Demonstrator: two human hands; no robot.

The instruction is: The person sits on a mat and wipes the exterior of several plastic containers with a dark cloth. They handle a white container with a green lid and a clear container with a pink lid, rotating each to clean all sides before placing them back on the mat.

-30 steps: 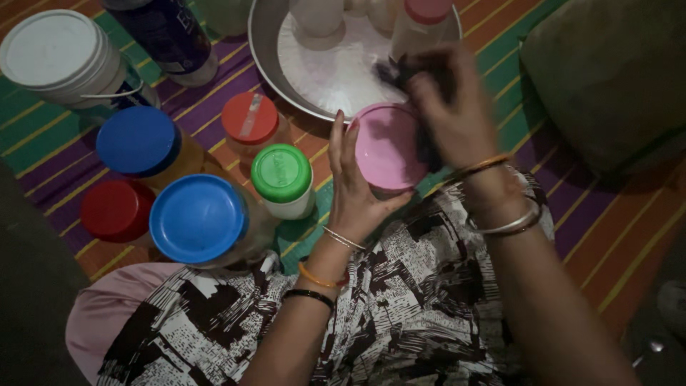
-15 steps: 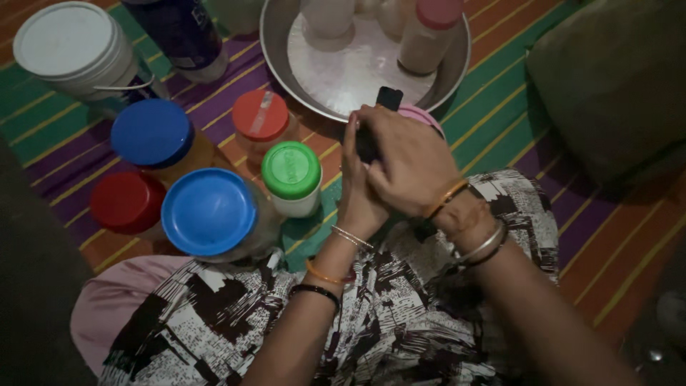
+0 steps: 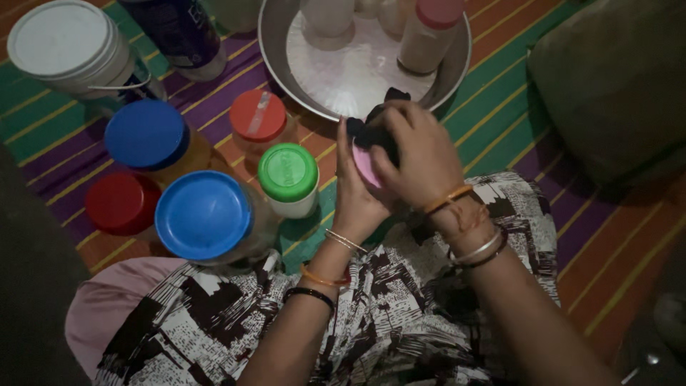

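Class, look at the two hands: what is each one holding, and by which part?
The left hand steadies the pink-lidded jar by its side. The right hand presses a bunched dark cloth onto the lid with its fingertips.

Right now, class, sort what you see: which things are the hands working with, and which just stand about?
In hand:
left hand steadying the pink-lidded jar
right hand pressing a dark cloth on its lid

Standing about:
green-lidded jar
two blue-lidded jars
red-lidded jar
orange-lidded jar
white bucket
metal basin holding bottles
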